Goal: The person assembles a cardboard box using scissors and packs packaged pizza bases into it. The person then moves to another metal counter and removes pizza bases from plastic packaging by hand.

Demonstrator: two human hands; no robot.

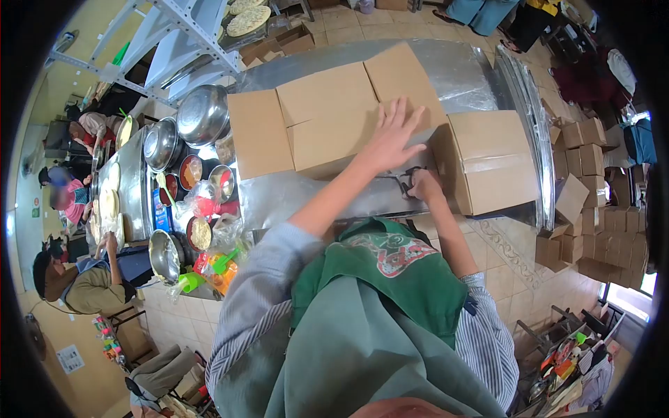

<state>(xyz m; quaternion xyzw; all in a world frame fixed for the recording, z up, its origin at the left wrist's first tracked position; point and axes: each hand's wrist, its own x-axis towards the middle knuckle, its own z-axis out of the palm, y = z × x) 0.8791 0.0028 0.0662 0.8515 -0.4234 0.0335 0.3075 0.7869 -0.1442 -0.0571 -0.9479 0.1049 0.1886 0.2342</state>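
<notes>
My left hand (394, 139) is spread over the flaps of a brown cardboard box (327, 104), fingers apart, and seems to rest on the cardboard. The box lies on a metal-covered table (306, 209) with its flaps folded out. Lower and to the right, my right hand (425, 185) is closed around the dark handles of what look like scissors (403, 181), pointing left just above the metal surface. A second cardboard box (491, 157), with its top seam taped, stands right beside that hand.
Steel bowls (202, 115), red containers and plastic bags crowd the table's left end. Metal sheets (529, 139) stand along the right edge. Stacked cardboard boxes (613, 237) fill the far right. A co-worker (90, 279) sits at a neighbouring table with flatbreads (108, 202).
</notes>
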